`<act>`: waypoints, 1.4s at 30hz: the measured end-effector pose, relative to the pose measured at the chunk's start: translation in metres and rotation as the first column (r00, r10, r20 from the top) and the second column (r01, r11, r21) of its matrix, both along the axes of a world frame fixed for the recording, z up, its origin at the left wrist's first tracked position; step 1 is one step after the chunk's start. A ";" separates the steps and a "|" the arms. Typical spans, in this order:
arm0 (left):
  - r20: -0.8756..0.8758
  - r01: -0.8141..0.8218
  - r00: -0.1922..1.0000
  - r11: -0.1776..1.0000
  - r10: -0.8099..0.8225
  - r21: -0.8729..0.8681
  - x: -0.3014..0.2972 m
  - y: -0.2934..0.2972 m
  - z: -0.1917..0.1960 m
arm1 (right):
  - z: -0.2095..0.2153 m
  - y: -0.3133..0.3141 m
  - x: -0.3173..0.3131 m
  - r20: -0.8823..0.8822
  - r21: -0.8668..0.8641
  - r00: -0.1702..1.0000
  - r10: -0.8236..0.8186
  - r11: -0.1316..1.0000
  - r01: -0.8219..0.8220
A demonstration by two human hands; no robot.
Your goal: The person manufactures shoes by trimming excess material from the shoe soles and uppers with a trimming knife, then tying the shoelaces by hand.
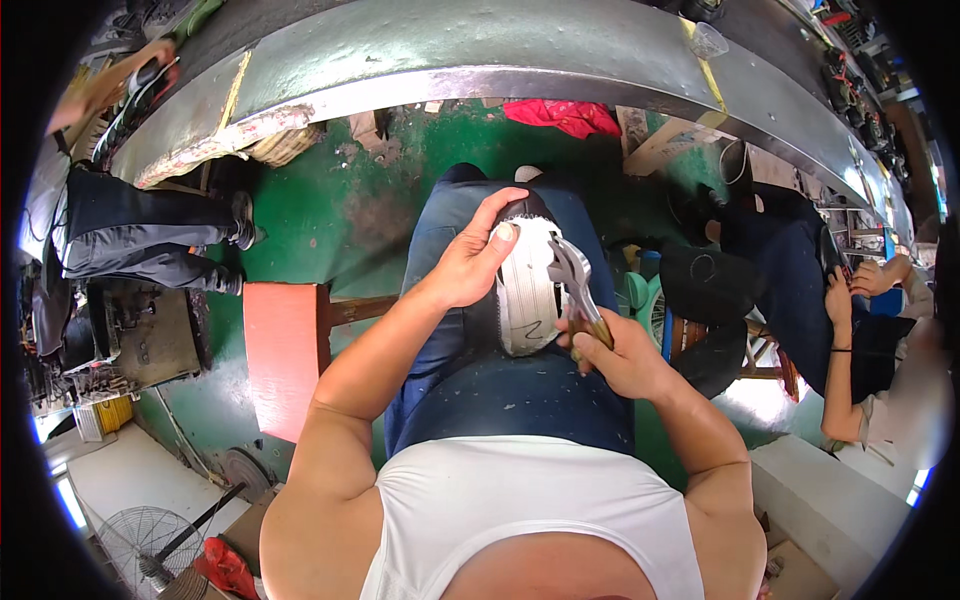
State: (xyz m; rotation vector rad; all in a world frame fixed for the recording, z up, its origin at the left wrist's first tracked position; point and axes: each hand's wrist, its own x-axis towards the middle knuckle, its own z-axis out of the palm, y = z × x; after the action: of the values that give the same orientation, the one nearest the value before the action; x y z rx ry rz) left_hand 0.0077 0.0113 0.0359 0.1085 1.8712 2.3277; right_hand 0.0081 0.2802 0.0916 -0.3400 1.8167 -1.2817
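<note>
A shoe rests sole side up on my lap, its white bottom showing a dark pen mark and its dark upper drawn in around the toe. My left hand is closed around the far end, thumb pressed on the bottom near the edge. Metal pliers are gripped in my right hand, fingers wrapped round the handles. The jaws of the pliers meet the shoe's right edge; whether they pinch the upper there I cannot tell.
A long metal-topped bench curves across the far side, a red cloth beneath it. To my left stands a pink box. A co-worker's hands work at the far right; another person stands left. A fan is lower left.
</note>
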 end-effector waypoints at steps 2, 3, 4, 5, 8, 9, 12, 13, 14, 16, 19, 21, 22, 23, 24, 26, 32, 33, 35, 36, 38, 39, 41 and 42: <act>-0.056 -0.015 0.998 0.996 0.010 -0.086 0.001 0.004 0.002 | -0.004 -0.005 0.003 0.089 -0.177 0.994 -0.063 0.981 0.078; -0.108 -0.039 0.994 0.985 0.021 -0.171 0.002 0.006 0.002 | -0.005 -0.004 0.004 0.085 -0.179 0.995 -0.057 0.981 0.071; -0.110 -0.043 0.994 0.984 0.024 -0.171 0.003 0.007 0.002 | -0.001 -0.004 0.003 0.082 -0.179 0.995 -0.054 0.981 0.068; -0.144 -0.054 0.990 0.951 0.011 -0.303 0.004 0.007 0.000 | 0.005 -0.005 0.000 0.101 -0.149 0.994 -0.036 0.987 0.051; -0.134 -0.024 0.990 0.922 -0.030 -0.385 0.001 0.004 -0.002 | 0.017 -0.008 -0.016 0.236 -0.176 0.971 -0.042 0.981 0.085; -0.144 -0.036 0.989 0.922 -0.022 -0.386 0.000 0.003 -0.003 | 0.018 -0.008 -0.020 0.349 -0.223 0.935 -0.056 0.964 0.141; -0.160 -0.085 0.987 0.906 0.020 -0.415 -0.009 0.003 -0.013 | 0.016 -0.014 -0.022 0.447 -0.226 0.886 -0.122 0.943 0.244; -0.151 -0.110 0.987 0.885 0.046 -0.451 -0.013 0.004 -0.012 | 0.013 -0.012 -0.027 0.316 -0.201 0.947 -0.063 0.971 0.131; -0.148 -0.110 0.988 0.885 0.047 -0.453 -0.013 0.006 -0.012 | 0.012 -0.011 -0.028 0.318 -0.202 0.946 -0.062 0.971 0.131; -0.093 -0.094 0.993 0.952 0.070 -0.292 -0.010 0.012 -0.011 | 0.012 -0.009 -0.029 0.175 -0.153 0.982 -0.072 0.983 0.100; -0.147 -0.132 0.985 0.931 0.086 -0.341 -0.017 0.008 -0.012 | 0.022 -0.011 -0.051 0.134 0.019 0.990 0.046 0.999 -0.049; -0.115 -0.150 0.986 0.946 0.122 -0.286 -0.019 0.010 -0.016 | 0.006 -0.007 -0.052 -0.002 0.029 0.997 0.073 0.997 -0.073; -0.115 -0.151 0.986 0.946 0.123 -0.285 -0.020 0.012 -0.017 | -0.001 -0.008 -0.053 -0.140 0.036 0.985 0.098 0.995 -0.094; -0.074 -0.151 0.987 0.968 0.139 -0.200 -0.021 0.013 -0.017 | -0.004 -0.010 -0.053 -0.235 0.074 0.967 0.101 0.994 -0.086; -0.033 -0.154 0.988 0.982 0.151 -0.113 -0.023 0.013 -0.018 | -0.014 -0.011 -0.053 -0.235 0.074 0.966 0.103 0.993 -0.088; -0.009 -0.146 0.989 0.987 0.146 -0.067 -0.029 0.012 -0.028 | -0.043 -0.013 -0.052 -0.506 0.108 0.858 0.087 0.993 -0.036; 0.107 -0.067 0.992 0.998 0.069 -0.020 -0.038 0.001 -0.019 | -0.025 -0.019 -0.054 -0.642 0.344 0.721 0.262 0.938 -0.035; 0.113 -0.088 0.989 0.995 0.093 -0.044 -0.038 0.000 -0.019 | -0.020 -0.020 -0.056 -0.634 0.349 0.728 0.262 0.937 -0.034; 0.216 -0.148 0.963 0.986 0.162 -0.078 -0.047 0.007 -0.025 | -0.016 -0.022 -0.067 -0.529 0.550 0.732 0.430 0.830 -0.090; 0.306 -0.206 0.923 0.971 0.235 -0.124 -0.053 0.009 -0.029 | -0.019 -0.022 -0.074 -0.519 0.556 0.736 0.434 0.826 -0.094; 0.326 -0.253 0.909 0.965 0.260 -0.064 -0.061 0.008 -0.044 | -0.024 -0.024 -0.093 -0.450 0.462 0.789 0.417 0.865 -0.194; 0.354 -0.252 0.900 0.966 0.253 -0.049 -0.065 0.006 -0.052 | -0.021 -0.021 -0.101 -0.442 0.468 0.789 0.427 0.860 -0.203; 0.391 -0.270 0.882 0.962 0.261 -0.034 -0.071 -0.003 -0.060 | 0.004 -0.029 -0.121 0.171 0.372 0.958 0.229 0.886 -0.278; 0.406 -0.250 0.883 0.968 0.235 -0.018 -0.072 -0.009 -0.062 | 0.011 -0.037 -0.126 0.181 0.372 0.953 0.242 0.880 -0.295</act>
State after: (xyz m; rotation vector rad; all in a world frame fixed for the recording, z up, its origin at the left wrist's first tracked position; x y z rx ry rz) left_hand -0.0643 0.0022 -0.0266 -0.5957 1.7113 2.3028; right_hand -0.1174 0.2433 0.1024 -0.2653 1.7927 -0.7042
